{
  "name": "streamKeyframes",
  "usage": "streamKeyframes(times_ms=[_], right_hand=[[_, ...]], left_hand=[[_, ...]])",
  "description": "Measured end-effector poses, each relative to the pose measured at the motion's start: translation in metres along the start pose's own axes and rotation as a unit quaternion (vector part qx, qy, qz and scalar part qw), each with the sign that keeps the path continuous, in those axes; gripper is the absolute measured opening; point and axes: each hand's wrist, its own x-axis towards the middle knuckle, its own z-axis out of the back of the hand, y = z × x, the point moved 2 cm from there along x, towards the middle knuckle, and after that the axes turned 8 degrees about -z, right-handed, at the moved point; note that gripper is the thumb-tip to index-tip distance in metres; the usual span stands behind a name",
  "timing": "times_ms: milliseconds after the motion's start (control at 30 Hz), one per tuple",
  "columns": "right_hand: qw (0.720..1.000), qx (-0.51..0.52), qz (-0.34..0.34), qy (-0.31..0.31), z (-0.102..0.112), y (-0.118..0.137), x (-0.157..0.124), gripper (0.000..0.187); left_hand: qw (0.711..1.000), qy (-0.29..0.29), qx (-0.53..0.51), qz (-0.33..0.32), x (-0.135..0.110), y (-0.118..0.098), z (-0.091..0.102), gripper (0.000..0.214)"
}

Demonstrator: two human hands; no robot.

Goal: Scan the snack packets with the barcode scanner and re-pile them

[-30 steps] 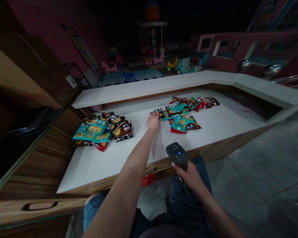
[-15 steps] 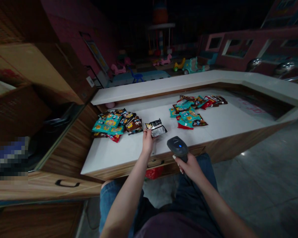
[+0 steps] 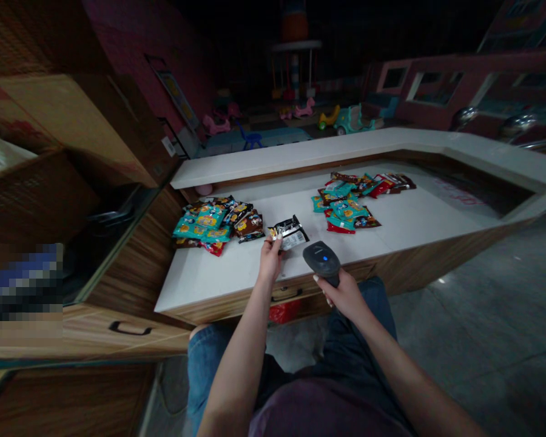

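We are pinching a packet (image 3: 287,233), black and silver, near its left end between the fingers of our left hand (image 3: 270,261), holding it just above the counter (image 3: 218,282), close to the counter's front edge. Its crinkled film is catching the light, and we are showing a pale printed label on its face. Our right hand (image 3: 343,296) is wrapped around the grip of a scanner (image 3: 321,261), holding it just beside the packet, over the counter's front edge, with its small blue light glowing.

Two heaps of teal, brown and red packets are lying on the counter: the left pile (image 3: 213,223) is just beside the packet, and the right pile (image 3: 346,203) is farther along, toward the counter's far corner. A drawer handle (image 3: 286,295) is showing below the counter's front edge, with a red bag (image 3: 283,312) beneath it. Ride-on toys (image 3: 349,119) are standing well beyond the counter's far rim.

We judge the pinch to be the weak point: it is light and sits at one end of slick film, so a small twist could drop the packet onto the left pile, where it could get mixed in. Glare off the creases could also make the label hard to read.
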Motion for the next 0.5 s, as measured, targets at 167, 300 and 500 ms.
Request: streamKeyframes(times_ms=[167,300,500], right_hand=[[1.000,-0.004,0.017,-0.012,0.0051,-0.0067,0.0006,0.033],[1.000,-0.014,0.020,-0.007,0.0058,-0.0075,-0.0015,0.032],[1.000,0.004,0.009,-0.004,0.0069,-0.0058,-0.0059,0.033]], left_hand=[[1.000,-0.003,-0.009,-0.003,0.0000,-0.0011,-0.0003,0.052],[1.000,0.002,-0.004,-0.005,0.0005,-0.0002,-0.0012,0.050],[0.997,0.003,0.046,-0.064,-0.0012,-0.0021,-0.0043,0.041]])
